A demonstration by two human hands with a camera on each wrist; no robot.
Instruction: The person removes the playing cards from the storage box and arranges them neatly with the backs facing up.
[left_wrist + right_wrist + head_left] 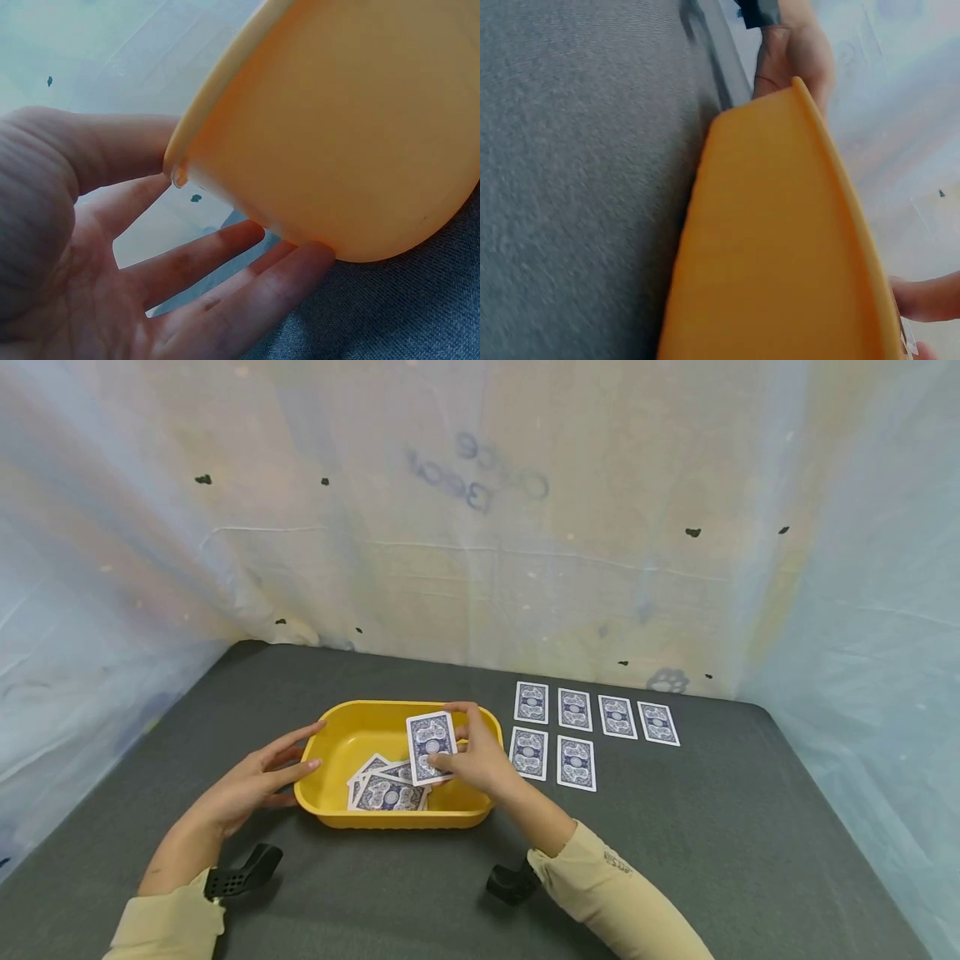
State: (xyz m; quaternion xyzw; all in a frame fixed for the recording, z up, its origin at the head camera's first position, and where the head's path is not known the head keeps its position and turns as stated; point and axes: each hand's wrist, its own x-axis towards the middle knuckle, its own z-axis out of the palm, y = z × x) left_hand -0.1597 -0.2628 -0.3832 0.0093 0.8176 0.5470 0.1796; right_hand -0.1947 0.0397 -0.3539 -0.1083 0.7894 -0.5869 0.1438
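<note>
A yellow plastic tub (333,727) stands on the dark table. My left hand (243,785) holds its left end; in the left wrist view the thumb (127,146) lies over the rim and the other fingers reach to the outer wall. My right hand (476,756) pinches a blue-backed playing card (429,735) over the right half of the tub, thumb on the patterned back. Beneath it, several playing cards (388,793) lie overlapping, backs up, on the tub's floor. In the right wrist view the tub's wall (772,240) hides most of this hand.
Right of the tub, several playing cards lie backs up in two rows, among them a far-row card (575,709) and a near-row card (576,763). A pale plastic sheet (480,593) hangs behind and beside the dark tabletop (712,843).
</note>
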